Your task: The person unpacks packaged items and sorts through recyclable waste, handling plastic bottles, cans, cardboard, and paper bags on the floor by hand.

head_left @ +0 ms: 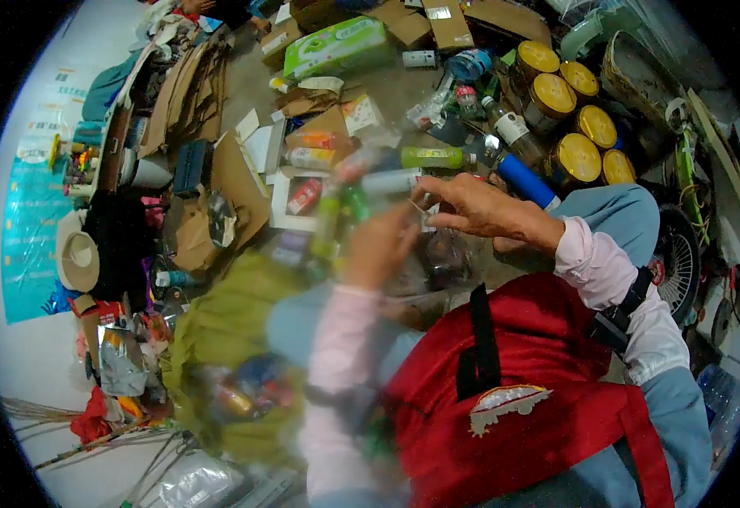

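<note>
My left hand (378,245) is smeared by motion over the middle of the floor pile, its fingers too blurred to read. Close beside it on the right, my right hand (480,207) has its fingers curled, the tips drawn in. Something small and pale seems to be at those tips, but I cannot make it out. A white cylinder (387,181) lies just behind both hands. Around them are a green-yellow bottle (433,157), a blue cylinder (524,179) and a red can (305,196) on a white box. An open green sack (226,339), holding blurred coloured items, sits at left.
Several yellow-lidded jars (579,158) stand at the right. A green packet (336,47) and cardboard boxes (448,24) lie at the back. Flattened cardboard (179,102) leans at left. A spoked wheel (677,264) is by my right knee.
</note>
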### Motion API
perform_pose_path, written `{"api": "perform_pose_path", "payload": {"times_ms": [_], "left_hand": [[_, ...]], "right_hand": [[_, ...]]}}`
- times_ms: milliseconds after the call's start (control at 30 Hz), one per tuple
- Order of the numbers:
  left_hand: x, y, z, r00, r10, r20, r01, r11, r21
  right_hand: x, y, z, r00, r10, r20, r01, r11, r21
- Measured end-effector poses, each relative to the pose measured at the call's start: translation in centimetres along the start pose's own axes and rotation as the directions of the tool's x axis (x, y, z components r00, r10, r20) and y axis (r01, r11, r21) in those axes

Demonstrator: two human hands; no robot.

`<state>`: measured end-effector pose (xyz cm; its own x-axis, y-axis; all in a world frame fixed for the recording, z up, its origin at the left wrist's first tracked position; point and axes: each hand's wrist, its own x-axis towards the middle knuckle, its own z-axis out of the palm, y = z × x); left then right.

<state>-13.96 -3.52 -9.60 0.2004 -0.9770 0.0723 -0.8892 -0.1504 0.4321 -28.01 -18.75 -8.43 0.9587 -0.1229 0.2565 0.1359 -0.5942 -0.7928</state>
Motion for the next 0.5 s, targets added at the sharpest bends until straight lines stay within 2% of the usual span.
{"api": "perform_pose_path", "payload": {"times_ms": [67, 133, 267, 367, 500], "left_hand": [[0.1, 0.4, 0.0, 0.997, -0.067, -0.037, 0.062, 0.989, -0.132], [0.4, 1.0, 0.1, 0.987, -0.136, -0.086, 0.109, 0.958, -0.264], [1.2, 2.1, -0.5, 0.965, -0.241, -0.106, 0.208, 0.945, -0.254], [1.7, 1.9, -0.1, 0.959, -0.268, -0.091, 0.238, 0.938, -0.254], [1.9, 1.6, 0.5, 0.967, -0.247, -0.069, 0.223, 0.943, -0.246]], "right_hand": [[0.1, 0.3, 0.5, 0.999, -0.022, -0.04, 0.02, 0.999, -0.047], [-0.1, -0.1, 0.7, 0.995, 0.093, -0.042, -0.097, 0.99, -0.106], [0.3, -0.5, 1.5, 0.948, 0.297, -0.118, -0.311, 0.943, -0.121], [0.4, -0.2, 2.3, 0.928, 0.011, -0.373, -0.081, 0.982, -0.172], [0.6, 0.4, 1.8, 0.907, 0.122, -0.404, -0.171, 0.981, -0.087]]}}
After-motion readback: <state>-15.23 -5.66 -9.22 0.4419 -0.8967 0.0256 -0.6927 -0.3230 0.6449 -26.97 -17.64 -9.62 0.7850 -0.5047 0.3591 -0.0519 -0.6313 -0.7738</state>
